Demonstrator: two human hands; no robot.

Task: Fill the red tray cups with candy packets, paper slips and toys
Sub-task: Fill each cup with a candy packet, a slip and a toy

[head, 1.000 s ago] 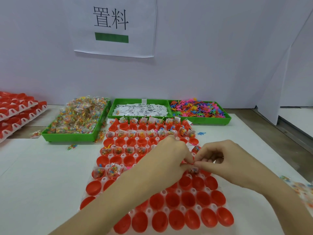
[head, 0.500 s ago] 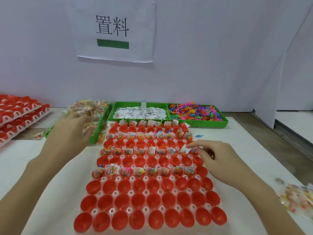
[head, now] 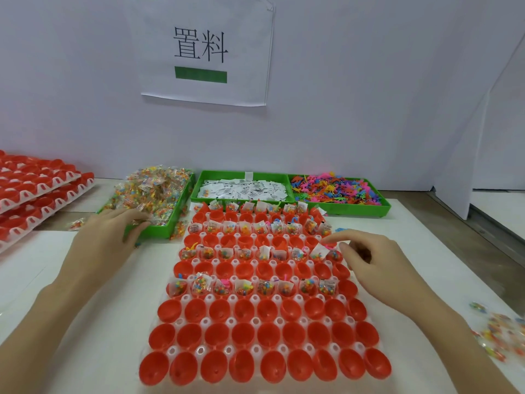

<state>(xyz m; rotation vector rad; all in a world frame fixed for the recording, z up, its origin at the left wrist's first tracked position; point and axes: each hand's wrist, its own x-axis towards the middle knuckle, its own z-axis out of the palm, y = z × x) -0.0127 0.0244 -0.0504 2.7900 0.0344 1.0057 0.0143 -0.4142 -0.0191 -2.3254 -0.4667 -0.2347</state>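
Note:
The red tray of cups (head: 241, 334) lies in front of me on the white table. Its far rows and one middle row hold candy packets, paper slips and toys; the three nearest rows are bare. Behind it stand three green trays: candy packets (head: 154, 191), paper slips (head: 241, 189), bright plastic toys (head: 335, 189). My left hand (head: 105, 240) reaches to the near edge of the candy tray, its fingers resting on the packets. My right hand (head: 369, 260) hovers at the tray's right edge, index finger stretched toward a filled cup, holding nothing I can see.
Stacked red cup trays (head: 34, 191) sit at the far left. Several loose candy packets (head: 500, 334) lie on the table at the right, and one packet (head: 76, 224) lies left of the candy tray. A white wall with a paper sign (head: 204, 49) closes the back.
My left hand left the middle of the red tray, where both hands met, and went left to the candy tray. My right hand shifted to the tray's right edge.

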